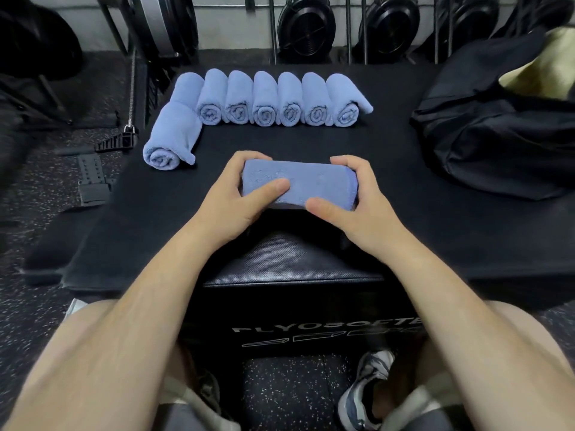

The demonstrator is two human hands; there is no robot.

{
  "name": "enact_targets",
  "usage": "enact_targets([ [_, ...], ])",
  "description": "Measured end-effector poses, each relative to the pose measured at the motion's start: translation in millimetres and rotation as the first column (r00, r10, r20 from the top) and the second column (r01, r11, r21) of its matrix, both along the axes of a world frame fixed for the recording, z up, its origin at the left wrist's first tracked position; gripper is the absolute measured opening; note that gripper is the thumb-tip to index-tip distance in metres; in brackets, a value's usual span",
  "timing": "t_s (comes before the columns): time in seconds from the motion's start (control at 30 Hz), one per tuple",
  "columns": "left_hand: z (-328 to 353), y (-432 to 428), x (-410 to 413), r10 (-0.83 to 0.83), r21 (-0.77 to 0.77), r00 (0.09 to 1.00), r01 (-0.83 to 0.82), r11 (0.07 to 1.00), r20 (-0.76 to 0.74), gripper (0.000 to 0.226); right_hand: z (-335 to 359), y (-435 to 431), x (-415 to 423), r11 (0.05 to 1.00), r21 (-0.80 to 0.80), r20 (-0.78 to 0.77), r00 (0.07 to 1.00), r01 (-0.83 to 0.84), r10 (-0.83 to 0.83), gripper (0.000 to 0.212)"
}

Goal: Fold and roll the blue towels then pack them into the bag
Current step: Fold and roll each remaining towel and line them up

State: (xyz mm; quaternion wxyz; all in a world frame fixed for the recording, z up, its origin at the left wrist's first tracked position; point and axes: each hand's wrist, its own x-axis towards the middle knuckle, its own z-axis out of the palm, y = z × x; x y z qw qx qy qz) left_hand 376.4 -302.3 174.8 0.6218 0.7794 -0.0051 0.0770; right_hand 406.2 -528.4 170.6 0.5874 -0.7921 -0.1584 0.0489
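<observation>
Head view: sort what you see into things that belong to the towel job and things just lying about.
Job: towel being rolled, gripped by left hand and right hand; row of rolled towels; larger roll; black bag.

Lying about: padlock, strap, wheels, shoe.

Dim, even indoor light with soft, faint shadows and no glare. Wide-angle bending stretches the forearms [109, 353] at the bottom edge. The corners and far equipment [306, 26] look soft and blurred.
</observation>
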Motion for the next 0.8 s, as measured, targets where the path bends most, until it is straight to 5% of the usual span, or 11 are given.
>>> enact_targets([
  [0.27, 9, 4, 1, -0.036, -0.174, 0.999, 0.041, 0.984, 0.029, 0.034, 4, 4, 8, 0.989, 0.143, 0.031, 0.998, 0.045, -0.05, 0.024],
  [0.5, 0, -6, 5, 0.063, -0.37, 0.995, -0.029, 0.929, 0.08, 0.051, 1, 16, 12, 0.939, 0.332, -0.015, 0.996, 0.088, -0.088, 0.025],
  [0.6, -11, -28, 6, 0.14, -0.538, 0.99, -0.107, 0.836, 0.021, 0.071, -2, 24, 9, 0.933, 0.341, 0.003, 0.992, 0.115, -0.123, 0.031],
  [0.7, -15, -52, 2, 0.053, -0.721, 0.998, -0.057, 0.691, -0.027, 0.057, -6, 37, 2, 0.93, 0.35, -0.017, 0.993, 0.114, -0.115, 0.039],
  [0.8, -11, -58, 2, 0.042, -0.76, 0.999, -0.023, 0.65, 0.007, 0.033, -11, 47, -1, 0.899, 0.416, -0.111, 0.989, 0.137, -0.099, 0.049],
])
